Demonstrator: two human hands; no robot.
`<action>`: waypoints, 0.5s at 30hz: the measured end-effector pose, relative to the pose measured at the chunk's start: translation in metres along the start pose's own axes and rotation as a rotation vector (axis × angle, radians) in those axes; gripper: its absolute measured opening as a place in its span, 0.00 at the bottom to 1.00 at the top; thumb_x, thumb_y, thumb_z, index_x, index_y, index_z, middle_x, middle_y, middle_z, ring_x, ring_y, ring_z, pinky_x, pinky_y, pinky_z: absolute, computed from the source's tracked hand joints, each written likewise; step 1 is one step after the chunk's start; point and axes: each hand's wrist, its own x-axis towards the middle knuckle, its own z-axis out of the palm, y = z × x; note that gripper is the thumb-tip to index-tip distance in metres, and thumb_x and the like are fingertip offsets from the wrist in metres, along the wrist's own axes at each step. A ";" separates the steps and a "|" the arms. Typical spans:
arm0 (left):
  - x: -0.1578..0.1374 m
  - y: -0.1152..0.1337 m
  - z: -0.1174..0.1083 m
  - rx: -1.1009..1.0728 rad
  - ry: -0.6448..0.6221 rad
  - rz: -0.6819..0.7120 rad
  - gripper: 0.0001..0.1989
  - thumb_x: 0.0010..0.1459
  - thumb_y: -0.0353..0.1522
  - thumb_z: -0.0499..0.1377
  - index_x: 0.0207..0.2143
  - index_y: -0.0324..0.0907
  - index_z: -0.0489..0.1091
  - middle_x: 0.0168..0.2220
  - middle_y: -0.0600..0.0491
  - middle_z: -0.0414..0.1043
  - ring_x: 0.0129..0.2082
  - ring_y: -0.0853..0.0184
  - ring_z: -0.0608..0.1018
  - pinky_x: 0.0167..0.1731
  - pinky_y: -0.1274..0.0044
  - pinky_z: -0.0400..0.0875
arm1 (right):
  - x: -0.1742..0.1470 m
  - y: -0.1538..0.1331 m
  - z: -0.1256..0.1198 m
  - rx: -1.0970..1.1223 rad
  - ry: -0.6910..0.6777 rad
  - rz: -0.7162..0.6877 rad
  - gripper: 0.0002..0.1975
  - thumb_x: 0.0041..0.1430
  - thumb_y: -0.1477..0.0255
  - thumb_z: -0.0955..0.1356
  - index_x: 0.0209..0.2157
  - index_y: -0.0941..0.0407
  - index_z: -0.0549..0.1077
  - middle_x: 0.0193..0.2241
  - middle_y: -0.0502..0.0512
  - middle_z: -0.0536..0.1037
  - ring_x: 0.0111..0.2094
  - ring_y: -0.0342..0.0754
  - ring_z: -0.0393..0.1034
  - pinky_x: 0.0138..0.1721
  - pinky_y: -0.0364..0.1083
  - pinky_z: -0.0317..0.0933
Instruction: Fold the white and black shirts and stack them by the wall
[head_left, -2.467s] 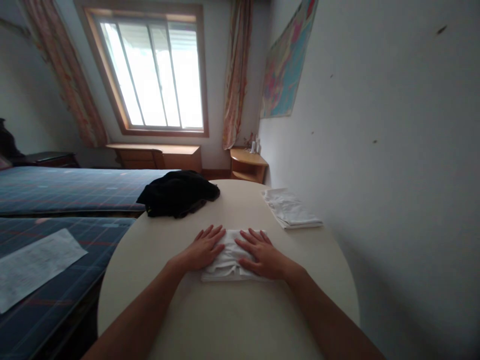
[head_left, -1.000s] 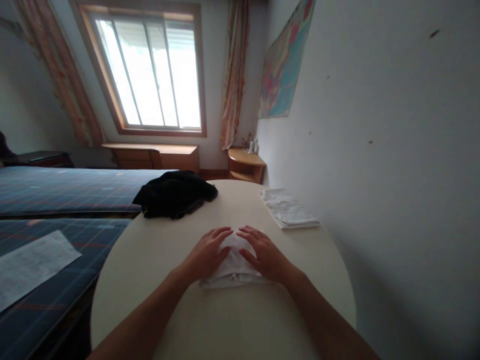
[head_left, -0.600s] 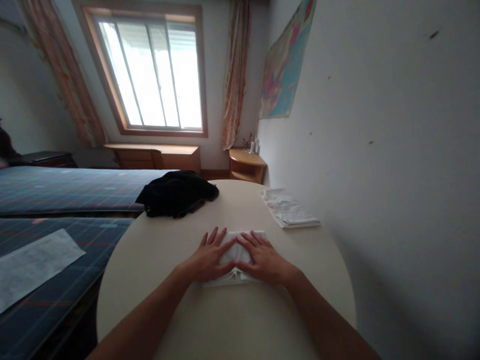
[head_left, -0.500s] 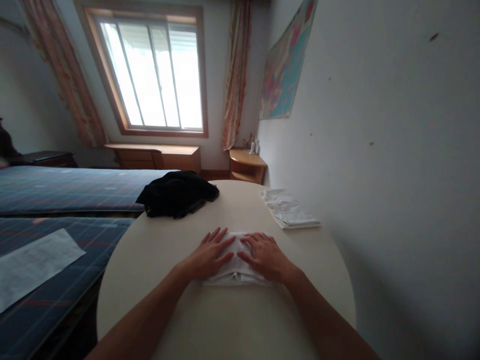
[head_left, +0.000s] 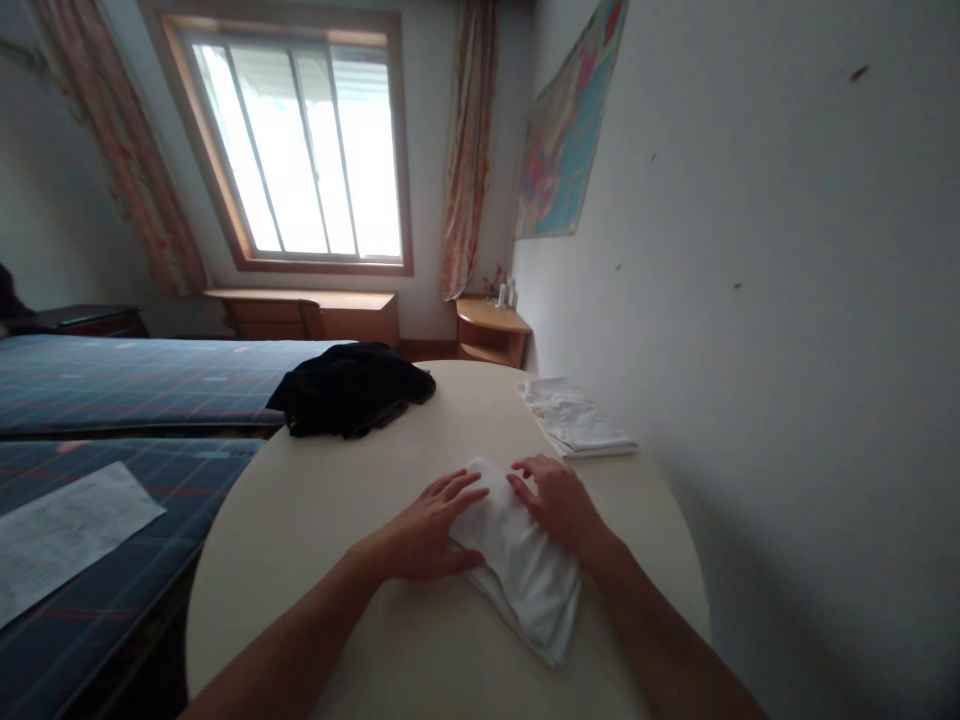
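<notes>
A folded white cloth point(head_left: 517, 555) lies slantwise on the round cream table point(head_left: 315, 520), one end pointing toward me on the right. My left hand point(head_left: 439, 525) rests on its left edge, fingers stretched out and thumb apart. Along the cloth's upper right side is my right hand point(head_left: 555, 500), its fingers spread and slightly bent, touching or just over the fabric. Whether the cloth is a garment I cannot tell.
A black heap of cloth point(head_left: 352, 390) sits at the table's far left edge. Another folded white cloth point(head_left: 577, 418) lies at the far right, near the wall point(head_left: 787, 400). A bed with plaid covering point(head_left: 187, 380) is to the left, with a printed sheet point(head_left: 75, 530) on plaid nearer me.
The white cloth has turned from lying straight across to a slant, with its near end swung toward me. My left hand has shifted slightly down; my right hand has moved a little right.
</notes>
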 end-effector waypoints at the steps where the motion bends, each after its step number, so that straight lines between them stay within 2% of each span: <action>1: 0.000 0.000 -0.002 -0.027 -0.010 0.012 0.40 0.55 0.46 0.63 0.66 0.44 0.55 0.68 0.43 0.51 0.68 0.52 0.53 0.65 0.60 0.53 | 0.000 0.000 0.003 0.041 -0.011 -0.062 0.16 0.67 0.62 0.61 0.47 0.54 0.75 0.45 0.58 0.78 0.47 0.51 0.71 0.50 0.47 0.58; 4: -0.001 -0.004 -0.003 -0.069 -0.010 0.001 0.35 0.60 0.44 0.60 0.66 0.44 0.56 0.67 0.44 0.55 0.68 0.55 0.55 0.64 0.62 0.55 | -0.001 -0.002 0.010 0.099 -0.088 -0.164 0.20 0.67 0.61 0.61 0.55 0.56 0.70 0.52 0.61 0.74 0.54 0.52 0.66 0.56 0.49 0.56; 7: -0.001 -0.008 0.000 -0.039 -0.025 -0.023 0.36 0.60 0.42 0.60 0.67 0.46 0.53 0.69 0.45 0.50 0.69 0.54 0.51 0.65 0.60 0.53 | -0.002 -0.003 0.013 0.117 -0.133 -0.120 0.25 0.66 0.59 0.62 0.58 0.60 0.68 0.53 0.65 0.74 0.54 0.53 0.66 0.57 0.49 0.55; 10: -0.002 -0.009 0.003 -0.010 -0.064 -0.015 0.36 0.57 0.43 0.63 0.66 0.51 0.57 0.70 0.48 0.45 0.70 0.50 0.48 0.65 0.58 0.51 | -0.001 -0.003 0.012 0.162 -0.151 0.014 0.24 0.65 0.57 0.62 0.52 0.60 0.73 0.49 0.64 0.77 0.51 0.52 0.70 0.53 0.46 0.58; 13: -0.002 -0.007 0.001 -0.024 -0.090 -0.003 0.31 0.56 0.43 0.64 0.62 0.55 0.63 0.71 0.51 0.44 0.70 0.50 0.47 0.64 0.57 0.52 | 0.000 -0.002 0.009 0.181 -0.178 0.159 0.25 0.64 0.54 0.61 0.46 0.59 0.77 0.43 0.63 0.80 0.45 0.52 0.74 0.45 0.45 0.61; 15: -0.002 -0.005 -0.003 -0.043 -0.105 0.006 0.30 0.57 0.42 0.63 0.61 0.56 0.64 0.70 0.52 0.45 0.70 0.51 0.47 0.64 0.57 0.52 | 0.000 -0.002 0.007 0.174 -0.188 0.208 0.25 0.63 0.52 0.62 0.41 0.59 0.78 0.39 0.63 0.81 0.41 0.52 0.75 0.40 0.44 0.61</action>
